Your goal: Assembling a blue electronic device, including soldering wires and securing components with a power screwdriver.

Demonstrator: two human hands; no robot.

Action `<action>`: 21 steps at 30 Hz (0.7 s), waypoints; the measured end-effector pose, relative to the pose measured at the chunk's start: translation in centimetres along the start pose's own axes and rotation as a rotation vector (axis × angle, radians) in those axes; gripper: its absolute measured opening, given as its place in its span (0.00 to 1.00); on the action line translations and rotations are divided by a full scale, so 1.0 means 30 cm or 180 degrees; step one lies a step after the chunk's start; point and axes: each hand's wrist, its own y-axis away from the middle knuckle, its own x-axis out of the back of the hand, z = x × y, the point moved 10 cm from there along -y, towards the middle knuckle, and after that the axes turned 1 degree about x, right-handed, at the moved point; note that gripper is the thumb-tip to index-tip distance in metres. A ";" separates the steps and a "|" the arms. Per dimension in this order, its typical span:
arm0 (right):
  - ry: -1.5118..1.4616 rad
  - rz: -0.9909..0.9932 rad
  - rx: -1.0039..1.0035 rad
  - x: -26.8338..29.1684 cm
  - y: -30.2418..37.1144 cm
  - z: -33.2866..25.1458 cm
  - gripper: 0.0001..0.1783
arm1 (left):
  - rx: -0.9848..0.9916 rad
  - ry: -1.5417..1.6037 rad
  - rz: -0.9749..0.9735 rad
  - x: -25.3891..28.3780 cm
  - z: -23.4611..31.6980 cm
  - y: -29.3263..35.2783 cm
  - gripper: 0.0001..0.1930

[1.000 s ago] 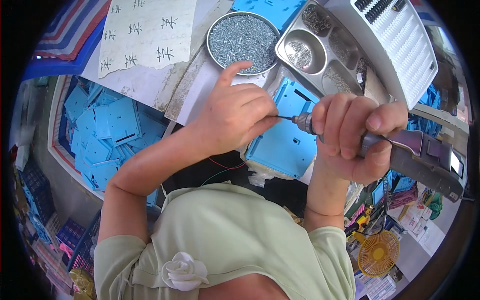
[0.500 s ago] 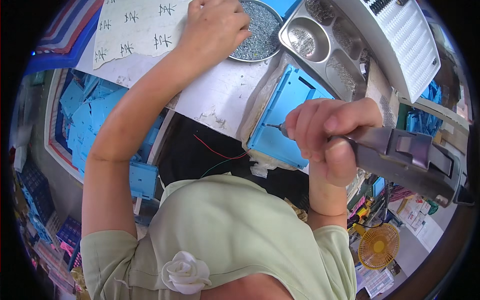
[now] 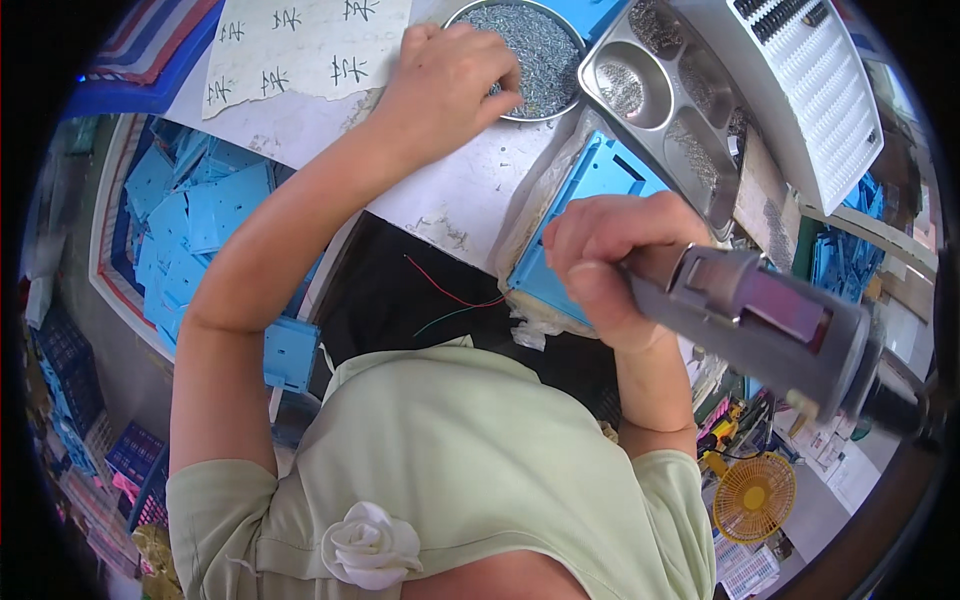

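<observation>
My right hand [image 3: 615, 265] wraps round a grey electric screwdriver [image 3: 760, 315]; the hand hides its bit. Beneath this hand lies a blue plastic panel [image 3: 595, 190], partly covered, in a pale, rough-edged holder at the table's edge. My left hand [image 3: 455, 85] is at the near left rim of a round metal dish [image 3: 535, 55] full of small silvery screws. Its fingers are curled in, with the thumb close to the forefinger. What they hold, if anything, is hidden.
Right of the dish stands a metal tray [image 3: 645, 85] with several compartments of small parts. Beyond it is a white ridged rack [image 3: 815, 100]. A paper sheet [image 3: 300, 50] lies at the back left. Blue panels [image 3: 190, 230] fill a bin at left; a yellow fan [image 3: 755, 495] stands lower right.
The view has shifted slightly. My left hand has drawn a little toward me at the dish's rim. The screwdriver has tilted, and its bit, earlier visible over the blue panel, is hidden now.
</observation>
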 end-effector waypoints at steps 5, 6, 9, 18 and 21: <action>-0.0728 0.0332 0.0551 0.112 -0.013 -0.119 0.14 | -0.0888 0.0240 0.0381 0.076 0.169 0.033 0.07; -0.0867 0.0321 0.0622 0.116 -0.009 -0.133 0.14 | -0.0888 0.0519 0.0195 0.077 0.222 0.077 0.07; -0.1064 0.0235 0.0666 0.105 -0.009 -0.164 0.15 | -0.0854 0.1151 -0.0172 0.082 0.335 0.174 0.08; -0.1068 0.0288 0.0351 0.055 0.032 -0.153 0.16 | -0.0983 0.1121 -0.0260 0.082 0.372 0.246 0.16; -0.1013 0.0577 0.0110 0.011 0.069 -0.121 0.16 | -0.0572 0.1130 -0.0403 0.102 0.342 0.221 0.25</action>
